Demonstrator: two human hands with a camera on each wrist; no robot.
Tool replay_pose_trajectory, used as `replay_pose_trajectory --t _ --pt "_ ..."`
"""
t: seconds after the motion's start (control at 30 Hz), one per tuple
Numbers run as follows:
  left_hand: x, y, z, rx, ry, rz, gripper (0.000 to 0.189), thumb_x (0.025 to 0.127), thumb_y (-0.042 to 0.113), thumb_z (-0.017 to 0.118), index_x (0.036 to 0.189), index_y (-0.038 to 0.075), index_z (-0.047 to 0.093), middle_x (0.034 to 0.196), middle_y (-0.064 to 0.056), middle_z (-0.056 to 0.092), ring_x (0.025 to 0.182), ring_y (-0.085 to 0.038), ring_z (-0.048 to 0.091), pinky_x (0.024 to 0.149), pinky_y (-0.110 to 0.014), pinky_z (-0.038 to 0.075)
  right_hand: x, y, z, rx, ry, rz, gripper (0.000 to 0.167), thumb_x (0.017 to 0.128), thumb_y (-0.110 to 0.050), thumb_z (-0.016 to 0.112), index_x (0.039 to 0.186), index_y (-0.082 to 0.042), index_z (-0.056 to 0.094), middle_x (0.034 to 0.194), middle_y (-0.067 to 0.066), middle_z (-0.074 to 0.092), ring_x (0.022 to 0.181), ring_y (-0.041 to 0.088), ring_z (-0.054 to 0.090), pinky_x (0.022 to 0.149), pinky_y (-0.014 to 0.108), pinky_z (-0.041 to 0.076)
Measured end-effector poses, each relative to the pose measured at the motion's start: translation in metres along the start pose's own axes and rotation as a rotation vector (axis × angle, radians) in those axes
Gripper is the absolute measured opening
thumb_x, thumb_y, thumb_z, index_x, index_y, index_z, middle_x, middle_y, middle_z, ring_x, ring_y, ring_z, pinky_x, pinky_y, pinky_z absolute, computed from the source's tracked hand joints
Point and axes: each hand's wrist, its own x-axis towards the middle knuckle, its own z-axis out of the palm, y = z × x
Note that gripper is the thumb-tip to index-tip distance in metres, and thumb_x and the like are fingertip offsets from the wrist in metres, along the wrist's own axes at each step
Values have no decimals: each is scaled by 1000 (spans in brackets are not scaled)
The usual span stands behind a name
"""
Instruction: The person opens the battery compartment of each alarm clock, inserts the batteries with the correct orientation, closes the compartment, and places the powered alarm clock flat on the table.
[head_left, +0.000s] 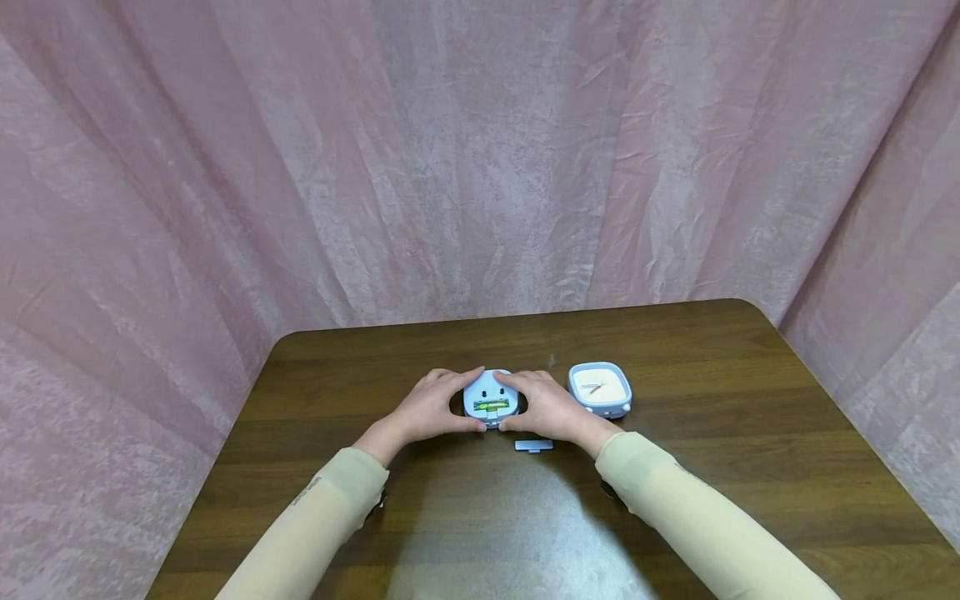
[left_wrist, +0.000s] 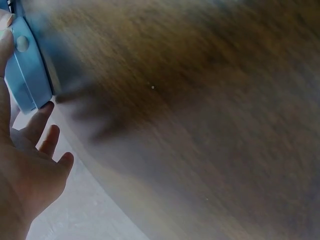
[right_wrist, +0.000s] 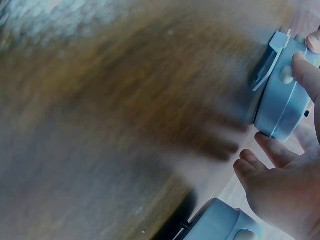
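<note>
A light-blue alarm clock [head_left: 492, 385] lies back side up on the wooden table, two black knobs showing. In its uncovered battery slot sits a green-and-yellow battery [head_left: 491, 406]. My left hand [head_left: 426, 410] grips the clock's left side between thumb and fingers, and my right hand [head_left: 553, 408] holds the right side the same way. In the left wrist view, fingers run along the clock's edge [left_wrist: 31, 67] near a pale button. A small blue battery cover [head_left: 533, 446] rests on the table just in front of the right thumb.
To the right of my right hand, a second light-blue alarm clock [head_left: 600, 386] lies with its white dial up. The brown wooden table [head_left: 720, 417] has rounded far corners. Pink curtains [head_left: 495, 167] hang behind it and at the sides.
</note>
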Motion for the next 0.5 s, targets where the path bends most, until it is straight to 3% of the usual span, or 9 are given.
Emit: replay_pose_trajectory --t 0.5 --pt "4 0 1 16 18 -1 99 77 74 74 159 29 39 151 4 52 134 -24 41 109 -51 34 0 0 -2 -1 -18 10 83 87 -44 82 158 -28 41 154 8 47 142 32 38 110 50 38"
